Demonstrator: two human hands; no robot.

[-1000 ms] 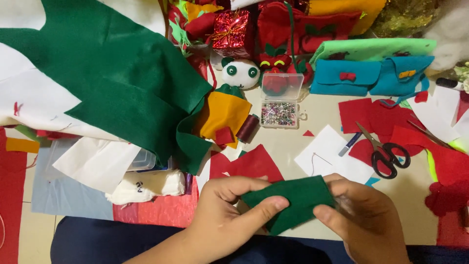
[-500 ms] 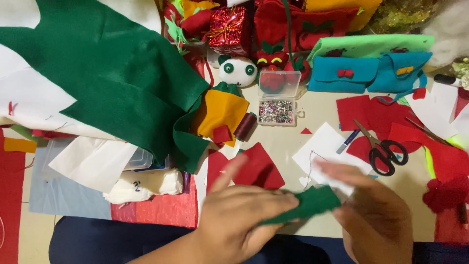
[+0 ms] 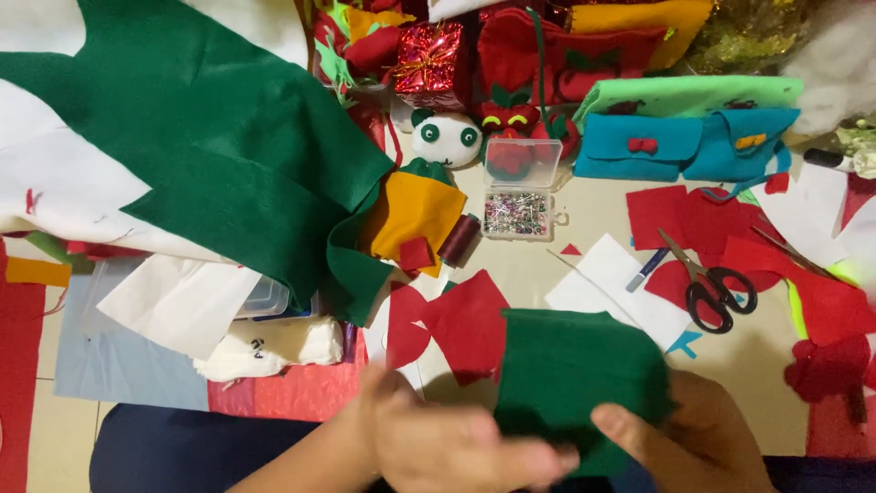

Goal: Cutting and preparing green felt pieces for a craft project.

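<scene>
Both hands gripping a green felt piece (image 3: 575,374) at the near edge, center-right: left hand (image 3: 447,443) pinching its near-left corner, right hand (image 3: 698,438) holding its right side, thumb on top. Scissors (image 3: 707,278) lying just beyond, red felt scraps (image 3: 465,319) to the left.

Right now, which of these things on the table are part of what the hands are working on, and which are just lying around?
In hand:
- green felt piece, held up between both hands
- left hand and right hand, each with a grip on its lower edge

Lying about:
- black-handled scissors
- clear box of pins
- dark red thread spool
- big green felt sheet
- blue felt pouches
- panda toy
</scene>
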